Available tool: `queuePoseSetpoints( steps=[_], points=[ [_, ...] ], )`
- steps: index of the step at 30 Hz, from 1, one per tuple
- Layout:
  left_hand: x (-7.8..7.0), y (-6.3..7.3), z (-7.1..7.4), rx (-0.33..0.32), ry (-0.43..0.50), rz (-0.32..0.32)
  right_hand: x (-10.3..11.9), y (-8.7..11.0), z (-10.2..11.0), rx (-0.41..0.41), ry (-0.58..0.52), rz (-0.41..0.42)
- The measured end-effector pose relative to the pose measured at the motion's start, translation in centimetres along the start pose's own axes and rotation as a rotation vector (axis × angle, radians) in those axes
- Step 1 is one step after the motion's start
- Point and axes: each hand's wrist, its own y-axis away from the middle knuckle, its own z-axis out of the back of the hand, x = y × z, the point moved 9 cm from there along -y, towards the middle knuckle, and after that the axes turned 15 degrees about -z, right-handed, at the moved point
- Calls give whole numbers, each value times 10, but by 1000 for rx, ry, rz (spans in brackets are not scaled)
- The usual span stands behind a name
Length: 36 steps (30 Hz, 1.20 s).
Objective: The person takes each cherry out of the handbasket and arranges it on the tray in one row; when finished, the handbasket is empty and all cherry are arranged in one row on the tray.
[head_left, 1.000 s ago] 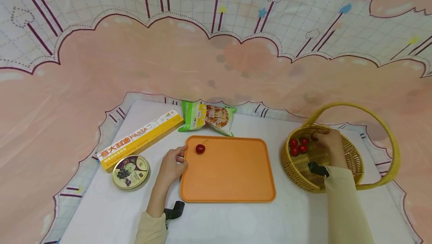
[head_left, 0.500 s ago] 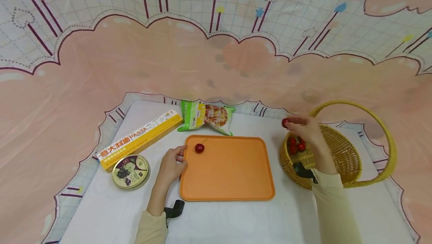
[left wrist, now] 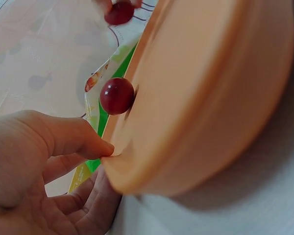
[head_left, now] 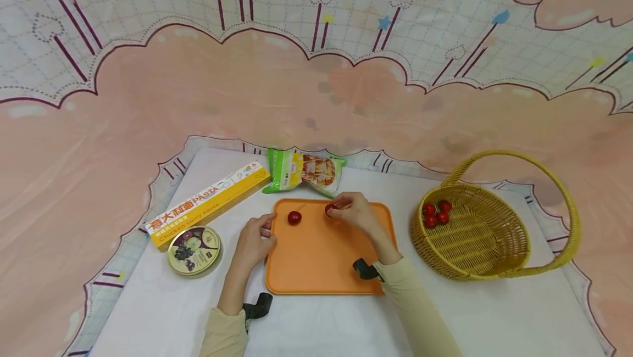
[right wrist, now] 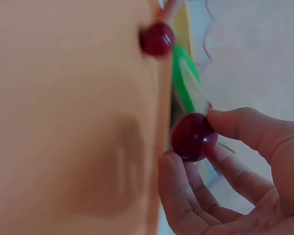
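An orange tray (head_left: 316, 261) lies on the white table. My left hand (head_left: 252, 241) pinches its left rim, thumb on top and fingers along the outer side in the left wrist view. One dark red cherry (head_left: 294, 217) with a stem rests in the tray's upper left part. Over the tray's far side, my right hand (head_left: 353, 211) holds another cherry (right wrist: 193, 137) between thumb and fingertips. That cherry's shadow falls on the tray in the right wrist view. To the right, a yellow woven basket (head_left: 465, 239) holds several red cherries (head_left: 437, 214) at its left side.
Behind the tray lies a green and yellow food packet (head_left: 306, 171). A long yellow and white pasta box (head_left: 207, 203) sits at the left, with a round tin (head_left: 194, 250) in front of it. The basket's tall handle (head_left: 559, 181) arches up on its right.
My right hand has taken a cherry out of the basket and carried it left, over the tray. The left hand has stayed at the tray's rim.
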Motion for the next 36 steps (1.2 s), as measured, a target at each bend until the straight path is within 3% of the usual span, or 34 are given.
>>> queuePoseSetpoints(
  steps=[5,17,29,36],
  points=[
    [1,0,-2,1,2,7,3,-3,-30,31,-16,1],
    [1,0,-4,16,1,20,8,-4,-57,-40,115,59],
    [-2,-2,-4,15,11,7,0,-4,-47,-37,31,5],
    [-2,0,-3,16,1,8,2,0,-19,-69,-39,32]
  ],
)
